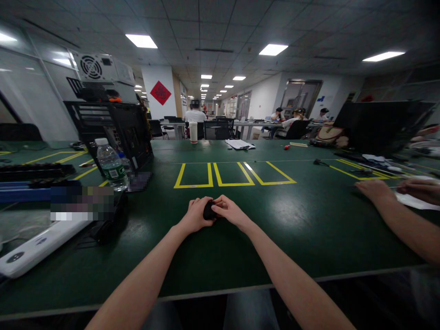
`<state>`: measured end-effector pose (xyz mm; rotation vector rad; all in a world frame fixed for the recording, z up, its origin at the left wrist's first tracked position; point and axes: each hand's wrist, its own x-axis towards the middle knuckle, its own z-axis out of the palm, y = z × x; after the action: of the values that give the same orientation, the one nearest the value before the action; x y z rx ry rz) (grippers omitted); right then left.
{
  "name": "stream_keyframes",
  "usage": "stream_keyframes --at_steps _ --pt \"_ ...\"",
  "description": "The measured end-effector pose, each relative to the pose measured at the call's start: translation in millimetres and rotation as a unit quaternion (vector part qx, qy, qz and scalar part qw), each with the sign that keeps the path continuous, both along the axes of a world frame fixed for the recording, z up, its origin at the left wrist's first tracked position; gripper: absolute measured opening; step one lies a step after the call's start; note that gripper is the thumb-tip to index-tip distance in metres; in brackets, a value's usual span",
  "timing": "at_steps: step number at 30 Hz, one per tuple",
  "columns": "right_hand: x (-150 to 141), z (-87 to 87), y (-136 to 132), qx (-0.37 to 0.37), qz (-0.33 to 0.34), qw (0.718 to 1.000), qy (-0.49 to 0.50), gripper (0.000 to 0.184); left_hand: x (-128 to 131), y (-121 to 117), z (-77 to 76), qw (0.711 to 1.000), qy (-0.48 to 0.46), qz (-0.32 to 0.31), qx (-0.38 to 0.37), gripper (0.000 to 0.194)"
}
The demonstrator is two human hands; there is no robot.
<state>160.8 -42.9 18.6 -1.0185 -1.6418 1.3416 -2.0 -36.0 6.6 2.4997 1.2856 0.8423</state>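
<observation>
Both of my hands meet over the green tabletop (pixel 227 247), around a small black mouse-like object (pixel 208 211) with a rounded shape. My left hand (pixel 197 214) curls round its left side, thumb toward me and fingers over the far side. From the right, my right hand (pixel 228 211) grips it with the thumb on its near face. Fingers cover much of the object, so its details are hidden. Just beyond my hands, yellow tape outlines (pixel 194 186) mark the table.
At left stand a water bottle (pixel 112 165), an open black computer case (pixel 127 133) and a white power strip (pixel 44 247). A clipboard (pixel 240 144) and a white cup (pixel 193 132) lie toward the back. Another person's arm (pixel 395 213) rests at right, near a dark monitor (pixel 381 126).
</observation>
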Motion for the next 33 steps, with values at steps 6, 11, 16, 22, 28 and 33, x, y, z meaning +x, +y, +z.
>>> stream_keyframes --at_steps 6,11,16,22,28,33 --pt "0.7 -1.7 2.3 -0.046 -0.015 0.999 -0.020 0.031 -1.7 -1.2 0.4 1.000 0.001 -0.007 0.004 0.059" --pt "3.6 -2.2 2.7 0.002 0.016 1.000 -0.004 0.034 -1.8 -0.1 -1.0 1.000 0.003 -0.011 0.008 0.056" --pt "1.8 0.7 -0.9 -0.016 0.010 1.000 0.014 0.029 -2.0 0.8 -1.9 1.000 -0.006 -0.016 0.012 0.055" --pt "0.5 -5.2 4.6 -0.043 -0.015 0.999 -0.003 0.036 -2.9 0.4 -2.5 1.000 -0.007 -0.020 0.015 0.057" --pt "3.0 -5.6 4.8 0.001 0.017 1.000 -0.014 0.035 -2.0 2.6 -4.6 1.000 0.005 -0.009 0.025 0.057" --pt "1.5 0.1 -0.6 0.001 0.027 1.000 0.004 0.030 -1.9 2.7 -4.0 1.000 0.005 -0.011 0.026 0.056"
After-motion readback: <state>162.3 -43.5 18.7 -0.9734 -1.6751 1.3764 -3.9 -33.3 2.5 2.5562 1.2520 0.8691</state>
